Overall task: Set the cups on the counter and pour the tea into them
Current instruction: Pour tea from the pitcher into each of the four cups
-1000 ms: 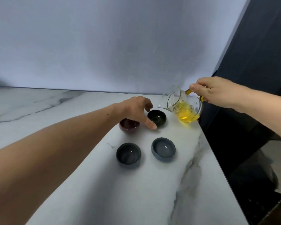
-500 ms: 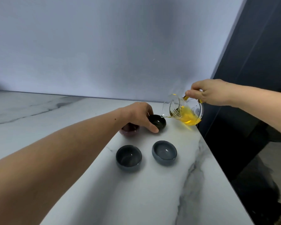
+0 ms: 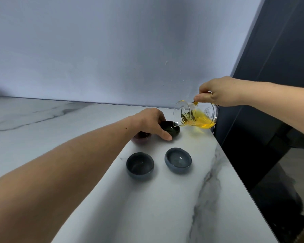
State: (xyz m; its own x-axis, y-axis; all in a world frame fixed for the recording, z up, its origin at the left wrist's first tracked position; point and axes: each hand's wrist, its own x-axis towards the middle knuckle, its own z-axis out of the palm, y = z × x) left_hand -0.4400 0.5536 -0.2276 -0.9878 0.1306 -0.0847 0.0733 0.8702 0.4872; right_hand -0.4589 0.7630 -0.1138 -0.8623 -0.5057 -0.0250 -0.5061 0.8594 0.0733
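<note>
Several small cups stand on the white marble counter. My left hand grips the rim of the black cup at the back. A dark red cup sits just left of it, partly hidden under my wrist. Nearer to me stand a dark grey cup and a blue-grey cup, both with nothing in them. My right hand holds the glass teapot of yellow tea by its handle, tilted left, its spout touching the black cup's rim.
A pale wall rises behind the counter. The counter's right edge runs diagonally, with a drop to a dark floor beyond. A dark panel stands at the right.
My right hand has lowered and tilted the teapot until its spout reached the black cup. My left hand has closed on that cup's rim.
</note>
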